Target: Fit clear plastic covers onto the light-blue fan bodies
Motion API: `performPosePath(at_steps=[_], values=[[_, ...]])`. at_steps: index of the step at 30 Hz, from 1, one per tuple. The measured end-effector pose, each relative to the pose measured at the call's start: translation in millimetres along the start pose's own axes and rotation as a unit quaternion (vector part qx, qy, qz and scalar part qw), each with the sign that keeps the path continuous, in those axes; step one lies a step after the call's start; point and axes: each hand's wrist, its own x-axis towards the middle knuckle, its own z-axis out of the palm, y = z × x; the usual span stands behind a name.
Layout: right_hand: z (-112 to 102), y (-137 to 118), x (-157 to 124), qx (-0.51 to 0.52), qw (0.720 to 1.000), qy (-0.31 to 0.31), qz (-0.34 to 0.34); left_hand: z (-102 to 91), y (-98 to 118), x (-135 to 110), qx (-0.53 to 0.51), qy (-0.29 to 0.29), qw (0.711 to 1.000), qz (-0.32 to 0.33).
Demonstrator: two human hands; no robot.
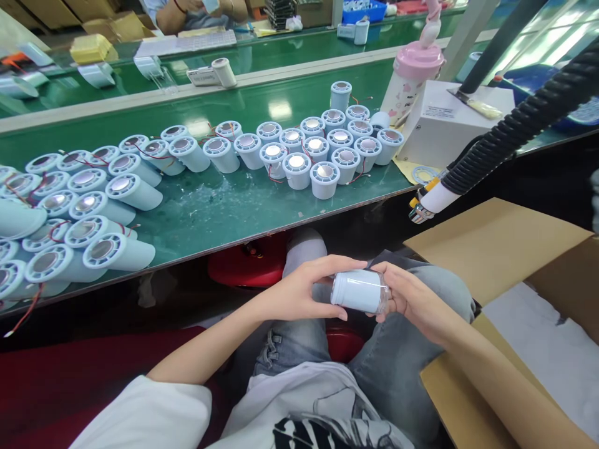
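Above my lap I hold a pale blue plastic cylinder [358,290] lying on its side, with shiny clear film or a clear cover around it. My left hand [311,290] grips its left end between thumb and fingers. At the other end, my right hand [402,290] pinches the clear material, which sticks out past the blue body. Several similar light blue cylinders [325,179] stand on the green table, with round silvery discs in their tops and thin red and black wires. More of these cylinders [119,251] lean or lie at the left.
An open cardboard box [500,240] with white lining stands at my right. Above it hangs a black corrugated hose [519,128] with a metal-tipped tool. A grey-white box [449,121] and a pink-lidded cup [416,72] occupy the table's right end. A co-worker's arms [187,12] show across the table.
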Motion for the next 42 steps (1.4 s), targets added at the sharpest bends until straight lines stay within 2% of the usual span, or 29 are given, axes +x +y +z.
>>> performPosePath(at_steps=[11, 16, 23, 25, 27, 28, 29, 31, 32, 33, 34, 35, 38, 40, 42], values=[[12, -2, 3, 0.038, 0.997, 0.004, 0.071, 4.4, -3, -1, -0.037, -0.003, 0.999, 0.007], [11, -1, 4, 0.081, 0.986, -0.012, 0.146, 6.2, -5, 1, -0.031, 0.005, 0.999, 0.030], [7, 4, 4, 0.092, 0.976, -0.048, 0.192, 11.5, 2, -1, -0.032, 0.023, 0.999, -0.018], [5, 7, 3, 0.051, 0.987, -0.058, 0.141, 11.7, 6, -1, -0.034, 0.027, 0.998, -0.039], [2, 10, 2, -0.020, 0.999, -0.046, -0.004, 11.1, 9, -2, -0.047, 0.034, 0.996, -0.060], [1, 11, 1, -0.080, 0.991, -0.032, -0.100, 10.5, 10, -2, -0.058, 0.037, 0.995, -0.072], [-1, 11, 0, -0.155, 0.968, -0.017, -0.198, 9.7, 11, -2, -0.071, 0.037, 0.993, -0.085], [-4, 9, -2, -0.320, 0.879, -0.003, -0.355, 7.8, 12, -2, -0.099, 0.032, 0.989, -0.108], [-5, 8, -3, -0.383, 0.834, -0.003, -0.397, 6.8, 12, -3, -0.111, 0.027, 0.986, -0.119], [-5, 8, -3, -0.421, 0.807, -0.003, -0.414, 5.9, 12, -3, -0.120, 0.020, 0.984, -0.128], [-5, 7, -4, -0.429, 0.806, -0.003, -0.409, 5.0, 11, -3, -0.124, 0.015, 0.983, -0.132], [-5, 7, -4, -0.409, 0.829, -0.005, -0.381, 4.2, 10, -3, -0.123, 0.011, 0.984, -0.130], [-3, 9, -4, -0.232, 0.939, -0.034, -0.251, 2.6, 8, -5, -0.124, 0.006, 0.988, -0.086], [-3, 9, -4, -0.118, 0.974, -0.062, -0.186, 2.1, 5, -6, -0.156, 0.003, 0.986, -0.062], [-3, 9, -5, -0.076, 0.984, -0.073, -0.144, 2.5, 1, -8, -0.207, -0.004, 0.975, -0.077]])
